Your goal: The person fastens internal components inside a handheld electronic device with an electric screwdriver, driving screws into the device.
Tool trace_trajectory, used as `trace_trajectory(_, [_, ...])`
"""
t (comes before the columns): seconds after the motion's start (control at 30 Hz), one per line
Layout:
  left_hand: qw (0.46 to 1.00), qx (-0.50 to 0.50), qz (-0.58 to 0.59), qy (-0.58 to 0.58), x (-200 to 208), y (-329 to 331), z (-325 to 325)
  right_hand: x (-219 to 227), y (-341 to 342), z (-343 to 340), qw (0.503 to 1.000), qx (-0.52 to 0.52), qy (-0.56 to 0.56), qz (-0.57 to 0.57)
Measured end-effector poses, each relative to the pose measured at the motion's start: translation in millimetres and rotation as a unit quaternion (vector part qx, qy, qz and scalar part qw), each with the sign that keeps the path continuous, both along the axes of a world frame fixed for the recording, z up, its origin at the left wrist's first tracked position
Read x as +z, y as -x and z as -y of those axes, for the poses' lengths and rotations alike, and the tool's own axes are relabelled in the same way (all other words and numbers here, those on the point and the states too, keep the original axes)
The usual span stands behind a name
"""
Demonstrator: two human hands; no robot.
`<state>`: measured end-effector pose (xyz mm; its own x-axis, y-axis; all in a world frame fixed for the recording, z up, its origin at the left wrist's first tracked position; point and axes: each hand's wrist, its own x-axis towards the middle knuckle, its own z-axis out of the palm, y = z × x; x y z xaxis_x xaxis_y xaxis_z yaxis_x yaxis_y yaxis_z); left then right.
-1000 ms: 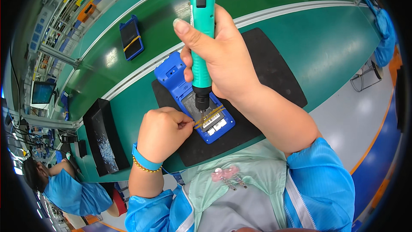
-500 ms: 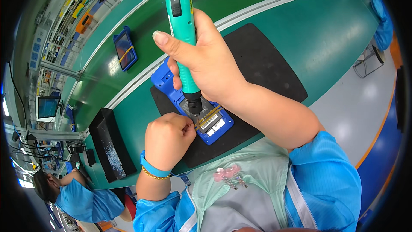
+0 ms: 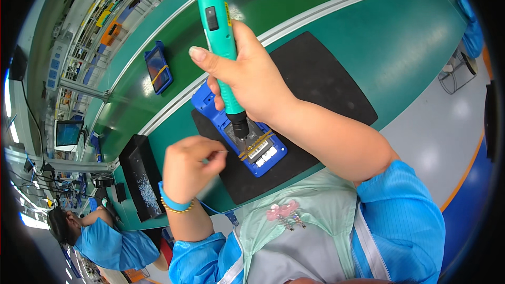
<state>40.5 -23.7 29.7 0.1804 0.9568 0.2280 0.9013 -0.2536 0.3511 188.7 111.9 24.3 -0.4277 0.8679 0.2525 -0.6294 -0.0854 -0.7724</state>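
My right hand [image 3: 252, 71] is wrapped round a teal electric screwdriver [image 3: 222, 47], held nearly upright. Its black nose points down at a blue handheld device [image 3: 269, 164] lying back side up, with its battery bay exposed. A yellow rubber band [image 3: 258, 144] crosses a dark battery with a white label [image 3: 258, 150]; the screwdriver tip is just above it. To the left of the device, my left hand [image 3: 192, 165] is in a pinch, clear of the device. Something thin and pale may show at its fingertips, too small to name. A blue wrist strap [image 3: 173, 200] circles that wrist.
The device lies on a black mat [image 3: 326, 79] on a green workbench [image 3: 394, 37]. A black tray [image 3: 138, 165] with small pale pieces stands at left. Beyond the metal rail lies another blue device [image 3: 158, 68] with a yellow band. A co-worker [image 3: 113, 242] sits at lower left.
My left hand has drawn away from the device toward the left, its fingertips leaving the rubber band area. My right hand and the screwdriver stay over the device.
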Motion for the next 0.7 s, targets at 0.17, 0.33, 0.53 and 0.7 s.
trace_trajectory(0.17, [0.975,0.206,0.05,-0.063,35,34,47,-3,1,-3,0.998,0.024,0.039,-0.034])
trace_trajectory(0.33, [0.886,0.452,0.003,-0.103,18,120,112,8,-9,6,0.998,0.033,0.036,-0.031])
trace_trajectory(0.53, [0.835,0.55,-0.013,-0.02,-17,177,156,10,-8,11,0.998,0.045,0.026,-0.033])
trace_trajectory(0.7, [0.833,0.553,-0.028,0.014,-16,175,159,5,-7,7,0.997,0.053,0.023,-0.047])
